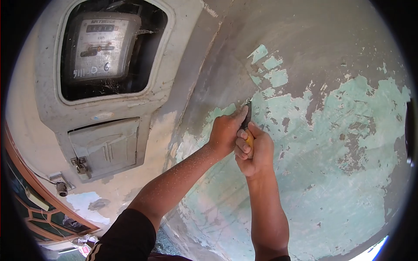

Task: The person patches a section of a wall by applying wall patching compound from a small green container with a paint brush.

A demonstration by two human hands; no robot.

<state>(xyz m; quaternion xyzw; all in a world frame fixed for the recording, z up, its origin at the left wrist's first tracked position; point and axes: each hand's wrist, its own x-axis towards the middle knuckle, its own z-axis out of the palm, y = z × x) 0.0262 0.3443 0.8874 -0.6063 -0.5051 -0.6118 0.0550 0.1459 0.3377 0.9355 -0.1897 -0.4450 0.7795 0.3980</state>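
Note:
A scraper [248,114] with a dark blade and yellow handle points upward against the wall, its tip at the edge of the flaking green paint [305,174]. Wrapped round the handle is my right hand [257,150]. My left hand [227,130] presses on the blade from the left, fingers near the tip; its grip is partly hidden behind the scraper and my right hand. Bare grey wall [305,39] shows above the green paint, with a few loose-edged green patches between. Pale dust specks cover my left forearm.
An electricity meter [104,48] sits in a grey metal box [48,87] at the upper left, with a padlocked small door [106,145] below. A pipe end [62,189] and a brown-framed window [52,222] are at the lower left. A dark object [410,130] is at the right edge.

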